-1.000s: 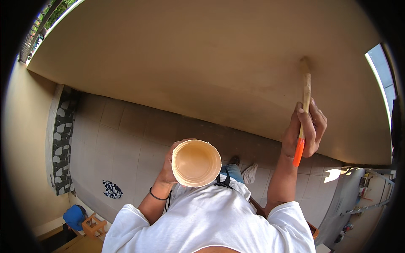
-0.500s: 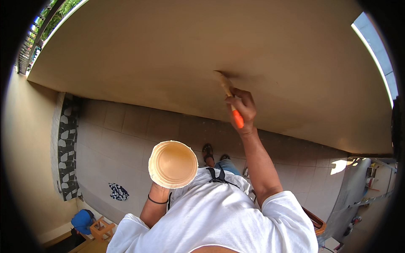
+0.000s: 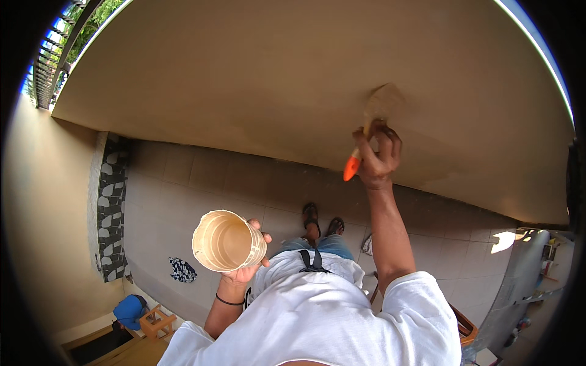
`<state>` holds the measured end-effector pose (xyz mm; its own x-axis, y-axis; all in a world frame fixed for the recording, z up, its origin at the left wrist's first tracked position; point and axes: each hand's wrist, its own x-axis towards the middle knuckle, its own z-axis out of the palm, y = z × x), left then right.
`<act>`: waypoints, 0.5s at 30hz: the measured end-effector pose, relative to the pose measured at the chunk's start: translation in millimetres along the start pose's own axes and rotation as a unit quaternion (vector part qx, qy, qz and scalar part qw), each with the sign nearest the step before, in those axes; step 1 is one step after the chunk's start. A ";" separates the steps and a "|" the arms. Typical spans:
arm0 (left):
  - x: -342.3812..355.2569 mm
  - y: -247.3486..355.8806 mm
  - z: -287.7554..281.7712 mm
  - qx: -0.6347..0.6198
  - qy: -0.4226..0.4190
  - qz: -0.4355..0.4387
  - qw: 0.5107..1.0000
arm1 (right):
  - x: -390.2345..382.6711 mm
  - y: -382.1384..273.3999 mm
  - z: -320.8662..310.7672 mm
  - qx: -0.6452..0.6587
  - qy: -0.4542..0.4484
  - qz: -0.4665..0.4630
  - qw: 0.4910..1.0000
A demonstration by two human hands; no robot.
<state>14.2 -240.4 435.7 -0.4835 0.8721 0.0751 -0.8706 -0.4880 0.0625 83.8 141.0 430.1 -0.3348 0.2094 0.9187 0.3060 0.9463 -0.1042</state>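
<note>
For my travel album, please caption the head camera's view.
Right hand holds a pale, orange-ended paintbrush at a smooth tan wall; left hand grips a round, ridged cream tub.

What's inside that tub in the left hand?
Inside the cream tub, held by the left hand, a smooth tan surface shows, perhaps paint. Whatever lies beneath is covered, so depth can't be told.

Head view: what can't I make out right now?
All in the head view:
Brush: tip blurred against the wall.
Cup: underside hidden by its own sides.
Left hand: palm partly hidden behind the cup.
Grille: cut off by the picture's rim.
</note>
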 end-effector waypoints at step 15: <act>-3.5 4.5 0.2 0.013 0.022 -0.016 1.000 | -24.4 17.9 20.3 0.238 -0.097 0.143 0.956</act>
<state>12.1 -245.7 435.9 -0.4588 0.8881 0.0286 -0.8837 -0.4594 0.0897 79.4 157.8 398.1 -0.4705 0.4748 0.7437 -0.0157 0.8382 -0.5451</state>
